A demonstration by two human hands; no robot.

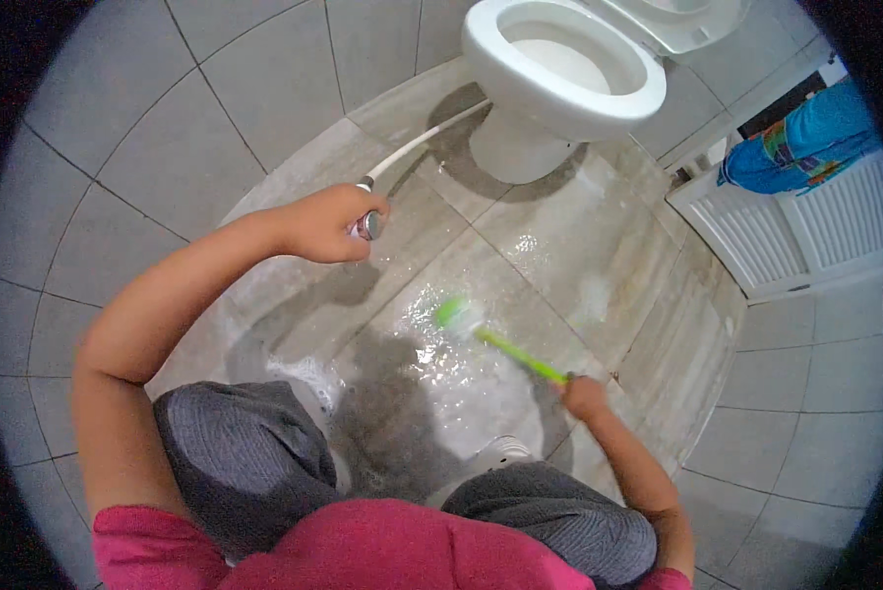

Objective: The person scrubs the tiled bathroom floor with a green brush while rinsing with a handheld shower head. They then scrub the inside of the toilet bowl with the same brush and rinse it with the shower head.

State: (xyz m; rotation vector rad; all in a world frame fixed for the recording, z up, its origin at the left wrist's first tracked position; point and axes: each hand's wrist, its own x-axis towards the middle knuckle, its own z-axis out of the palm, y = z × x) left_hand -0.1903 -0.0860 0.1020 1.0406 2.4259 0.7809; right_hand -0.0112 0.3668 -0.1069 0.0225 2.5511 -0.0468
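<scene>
My left hand (328, 224) is closed around a handheld bidet sprayer (370, 226), whose metal end shows beyond my fingers. A white hose (426, 136) runs from it toward the toilet base. My right hand (586, 397) grips the end of a green scrub brush (522, 357). The brush head touches or nearly touches the wet tiled floor (520, 236), and it looks slightly blurred. Water and some suds glisten around the head and between my feet.
A white toilet (515, 143) stands at the far side, its lid raised. To the right are white louvred doors (756, 231) with a blue patterned cloth (805, 138) hanging above them. Grey tiled walls (254, 74) close in on both sides. My feet are on the wet floor.
</scene>
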